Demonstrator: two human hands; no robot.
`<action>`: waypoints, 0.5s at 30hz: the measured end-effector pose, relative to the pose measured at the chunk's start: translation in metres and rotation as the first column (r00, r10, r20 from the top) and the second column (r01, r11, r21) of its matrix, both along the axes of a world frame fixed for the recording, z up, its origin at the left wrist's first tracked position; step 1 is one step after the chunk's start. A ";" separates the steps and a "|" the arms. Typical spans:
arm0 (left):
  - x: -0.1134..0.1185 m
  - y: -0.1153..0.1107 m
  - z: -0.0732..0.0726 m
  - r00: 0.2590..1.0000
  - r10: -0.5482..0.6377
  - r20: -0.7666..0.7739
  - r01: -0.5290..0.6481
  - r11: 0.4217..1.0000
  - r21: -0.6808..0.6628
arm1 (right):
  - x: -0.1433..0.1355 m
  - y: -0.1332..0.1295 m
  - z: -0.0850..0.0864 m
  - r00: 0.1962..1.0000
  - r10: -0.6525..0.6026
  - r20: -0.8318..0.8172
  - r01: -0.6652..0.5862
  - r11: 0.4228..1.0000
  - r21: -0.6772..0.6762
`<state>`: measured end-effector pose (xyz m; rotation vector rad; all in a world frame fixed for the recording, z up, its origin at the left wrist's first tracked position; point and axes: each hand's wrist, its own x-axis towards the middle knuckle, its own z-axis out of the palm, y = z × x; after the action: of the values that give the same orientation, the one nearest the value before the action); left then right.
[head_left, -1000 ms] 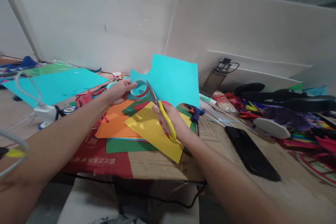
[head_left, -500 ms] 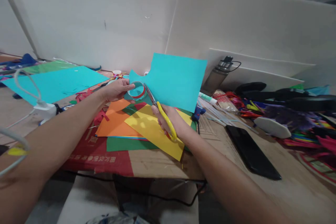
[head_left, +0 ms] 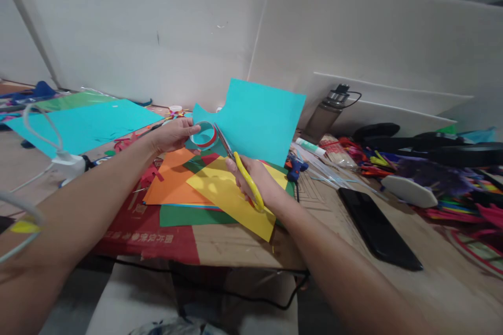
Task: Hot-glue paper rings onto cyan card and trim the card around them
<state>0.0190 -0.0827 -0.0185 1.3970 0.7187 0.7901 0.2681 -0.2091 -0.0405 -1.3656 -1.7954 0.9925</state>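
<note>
Extending from the left hand (head_left: 175, 135), which pinches it with a tape roll (head_left: 207, 145), turquoise paper (head_left: 264, 118) stands mid-frame above the right hand (head_left: 258, 175), gripping yellow scissors (head_left: 256, 199).

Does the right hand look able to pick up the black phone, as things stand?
Probably not directly: the right hand holds the yellow-handled scissors. Otherwise the way seems free, since nothing lies on the black phone.

Turquoise sheet (head_left: 261, 120), yellow scissor handles (head_left: 252, 183)
</note>
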 end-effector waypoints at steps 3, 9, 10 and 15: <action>0.008 -0.003 -0.004 0.997 0.018 0.069 -0.018 1.000 0.003 | -0.002 -0.001 0.000 0.997 -0.014 -0.082 0.011 0.999 -0.048; 0.028 -0.014 -0.010 0.971 0.097 0.221 -0.088 0.995 -0.050 | -0.006 -0.001 -0.003 0.977 -0.065 -0.205 0.047 0.995 -0.089; 0.031 -0.017 -0.010 0.963 0.119 0.241 -0.107 0.992 -0.064 | -0.007 -0.001 -0.004 0.971 -0.067 -0.231 0.047 0.995 -0.091; 0.043 -0.029 -0.007 0.929 0.221 0.296 -0.183 0.971 -0.151 | -0.009 0.001 -0.007 0.941 -0.062 -0.333 0.036 0.996 -0.083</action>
<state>0.0624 -0.1113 -0.0259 1.0667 0.6568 1.0843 0.2587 -0.2082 -0.0475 -1.1943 -1.4757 1.1975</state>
